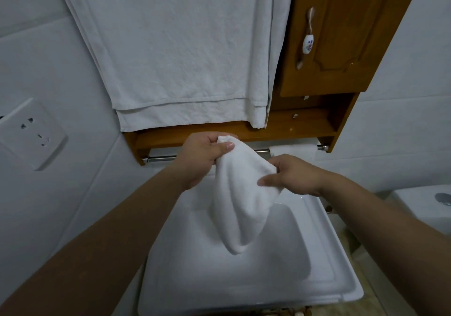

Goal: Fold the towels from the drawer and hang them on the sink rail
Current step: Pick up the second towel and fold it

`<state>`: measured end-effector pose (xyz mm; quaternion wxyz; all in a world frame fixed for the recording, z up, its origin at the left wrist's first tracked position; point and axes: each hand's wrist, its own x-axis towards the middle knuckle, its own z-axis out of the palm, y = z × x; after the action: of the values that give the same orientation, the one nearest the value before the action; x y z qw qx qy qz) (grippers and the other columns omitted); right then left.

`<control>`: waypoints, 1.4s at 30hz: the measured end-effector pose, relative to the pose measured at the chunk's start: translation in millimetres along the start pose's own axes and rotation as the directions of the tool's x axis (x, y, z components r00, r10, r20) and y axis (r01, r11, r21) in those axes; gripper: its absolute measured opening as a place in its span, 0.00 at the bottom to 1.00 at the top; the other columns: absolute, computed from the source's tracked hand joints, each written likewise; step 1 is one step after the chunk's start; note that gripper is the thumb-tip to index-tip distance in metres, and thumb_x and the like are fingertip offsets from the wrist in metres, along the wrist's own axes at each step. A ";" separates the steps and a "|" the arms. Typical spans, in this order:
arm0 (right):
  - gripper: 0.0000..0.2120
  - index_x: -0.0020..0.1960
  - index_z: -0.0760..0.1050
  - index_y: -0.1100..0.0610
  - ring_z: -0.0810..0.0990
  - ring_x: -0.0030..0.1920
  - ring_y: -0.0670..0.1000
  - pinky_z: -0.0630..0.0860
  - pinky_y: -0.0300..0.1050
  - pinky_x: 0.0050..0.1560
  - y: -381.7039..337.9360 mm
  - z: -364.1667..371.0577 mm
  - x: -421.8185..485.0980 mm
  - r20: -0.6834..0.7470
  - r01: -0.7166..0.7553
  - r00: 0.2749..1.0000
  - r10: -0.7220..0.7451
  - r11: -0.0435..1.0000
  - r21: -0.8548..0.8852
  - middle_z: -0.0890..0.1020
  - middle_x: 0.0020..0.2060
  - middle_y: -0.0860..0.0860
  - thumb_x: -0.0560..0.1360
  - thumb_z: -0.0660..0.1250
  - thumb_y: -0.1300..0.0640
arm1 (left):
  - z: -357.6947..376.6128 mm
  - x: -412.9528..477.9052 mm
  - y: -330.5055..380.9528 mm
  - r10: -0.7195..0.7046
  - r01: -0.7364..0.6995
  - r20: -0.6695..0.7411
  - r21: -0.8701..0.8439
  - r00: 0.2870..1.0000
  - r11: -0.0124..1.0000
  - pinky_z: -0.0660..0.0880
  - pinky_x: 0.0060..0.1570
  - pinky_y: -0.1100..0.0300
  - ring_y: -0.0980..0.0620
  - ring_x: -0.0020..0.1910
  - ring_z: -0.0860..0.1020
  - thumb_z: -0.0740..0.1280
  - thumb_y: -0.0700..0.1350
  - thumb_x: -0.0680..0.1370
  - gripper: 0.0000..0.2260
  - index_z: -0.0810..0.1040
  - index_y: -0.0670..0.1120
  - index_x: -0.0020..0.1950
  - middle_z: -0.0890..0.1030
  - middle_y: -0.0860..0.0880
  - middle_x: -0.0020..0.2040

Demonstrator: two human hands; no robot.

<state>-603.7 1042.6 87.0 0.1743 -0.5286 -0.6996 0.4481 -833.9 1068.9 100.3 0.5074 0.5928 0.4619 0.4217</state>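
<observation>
A small white towel [240, 208] hangs over the white sink [244, 284], bunched and drooping to a rounded tip. My left hand [200, 159] grips its top corner, thumb across the cloth, just in front of the metal rail [161, 158]. My right hand [292, 176] pinches the towel's right edge a little lower. Another white towel [292, 151] is draped on the rail's right end.
A large white towel [185, 54] hangs from above, covering the wall over the rail. A wooden cabinet [341, 37] with a porcelain handle stands at the upper right, with open shelves below it. A wall socket [31, 135] is at the left. A toilet tank [429, 206] sits at the right.
</observation>
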 end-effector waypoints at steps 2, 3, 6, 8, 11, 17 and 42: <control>0.06 0.45 0.80 0.43 0.83 0.45 0.45 0.81 0.41 0.47 2.9 1.5 5.7 -0.078 -0.013 0.997 0.009 0.998 -0.057 0.84 0.44 0.41 0.76 0.72 0.54 | -2.8 2.1 -2.6 0.030 -0.029 -0.011 0.102 0.999 0.994 0.80 0.53 0.53 0.48 0.51 0.83 0.70 0.40 0.77 0.08 0.86 0.52 0.47 0.86 0.51 0.47; 0.05 0.47 0.80 0.43 0.83 0.45 0.46 0.82 0.43 0.48 3.4 0.9 6.9 -0.091 -0.017 0.996 0.010 0.997 -0.071 0.84 0.45 0.42 0.76 0.72 0.54 | -4.3 2.1 -3.7 0.041 -0.038 -0.017 0.170 0.999 0.985 0.79 0.52 0.53 0.49 0.50 0.83 0.70 0.41 0.77 0.07 0.86 0.53 0.47 0.86 0.52 0.47; 0.07 0.53 0.81 0.51 0.85 0.45 0.50 0.84 0.47 0.47 9.9 -8.7 6.1 -0.178 -0.042 0.983 0.047 0.999 0.026 0.85 0.48 0.50 0.75 0.72 0.58 | -11.9 2.4 -12.3 0.030 0.011 -0.125 0.316 0.992 0.949 0.78 0.52 0.55 0.51 0.49 0.82 0.70 0.45 0.77 0.06 0.84 0.51 0.52 0.85 0.53 0.48; 0.05 0.52 0.80 0.55 0.85 0.43 0.52 0.84 0.44 0.43 12.2 -15.0 4.8 -0.253 -0.043 0.966 0.062 0.996 0.079 0.85 0.47 0.53 0.76 0.71 0.59 | -14.5 0.7 -18.1 0.015 0.045 -0.185 0.315 0.983 0.948 0.78 0.52 0.55 0.51 0.50 0.81 0.70 0.46 0.77 0.07 0.83 0.50 0.54 0.84 0.52 0.49; 0.04 0.51 0.80 0.54 0.84 0.40 0.51 0.83 0.45 0.41 9.8 -16.3 8.6 -0.333 -0.059 0.943 0.030 0.995 -0.078 0.84 0.45 0.52 0.77 0.71 0.56 | -12.1 -2.9 -17.9 0.081 -0.018 -0.152 0.378 0.985 0.926 0.75 0.47 0.60 0.54 0.48 0.81 0.70 0.46 0.77 0.05 0.83 0.50 0.52 0.84 0.54 0.47; 0.06 0.54 0.80 0.50 0.80 0.40 0.45 0.78 0.40 0.41 -25.8 -34.2 4.0 -0.550 0.138 0.812 -0.195 0.980 -0.144 0.81 0.44 0.44 0.79 0.68 0.51 | -20.1 -0.1 -11.5 0.166 -0.040 -0.213 0.496 0.963 0.867 0.74 0.48 0.59 0.52 0.48 0.79 0.69 0.47 0.78 0.05 0.81 0.49 0.52 0.82 0.52 0.46; 0.03 0.50 0.81 0.53 0.81 0.42 0.49 0.82 0.50 0.45 -48.1 -34.7 24.6 -0.375 0.022 0.916 -0.139 0.954 -0.300 0.82 0.45 0.47 0.78 0.69 0.55 | 0.1 -4.6 21.4 0.564 -0.312 -0.160 0.698 0.810 0.645 0.74 0.43 0.59 0.54 0.42 0.79 0.63 0.49 0.81 0.08 0.80 0.49 0.56 0.83 0.51 0.44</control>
<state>-616.2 1078.1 139.1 0.2502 -0.5976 -0.7298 0.2182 -832.2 1063.1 121.4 0.0585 0.7356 0.5017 0.4515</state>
